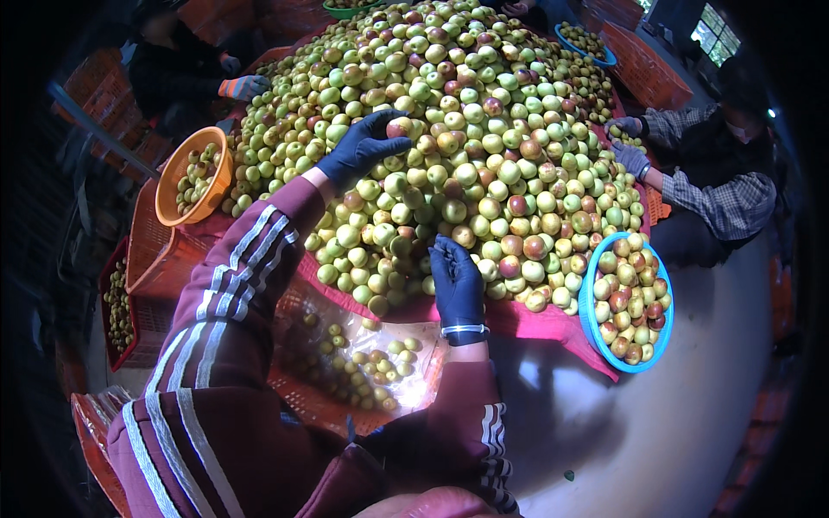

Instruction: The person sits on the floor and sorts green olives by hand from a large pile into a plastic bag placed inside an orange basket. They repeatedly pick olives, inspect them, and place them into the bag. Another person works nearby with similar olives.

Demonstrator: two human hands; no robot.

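Observation:
A large heap of green and reddish jujube-like fruit (pixel 505 171) lies on a pink cloth (pixel 524 322). My left hand (pixel 366 146), in a dark blue glove, reaches over the heap, thumb and fingers around a reddish fruit (pixel 398 127). Nearer to me, my right hand (pixel 456 275), in the same kind of glove with a pale band at the wrist, is held at the heap's near edge with its fingers curled; whether it holds a fruit cannot be told. Below the hands, an orange crate (pixel 304 395) lined with clear plastic holds loose fruit (pixel 379 369).
A blue basket (pixel 586 304) of fruit stands at the right, an orange basket (pixel 227 178) at the left. A person (pixel 175 71) sits at the upper left, another (pixel 719 175) at the right, both with gloved hands at the heap. Orange crates (pixel 155 259) stand on the left.

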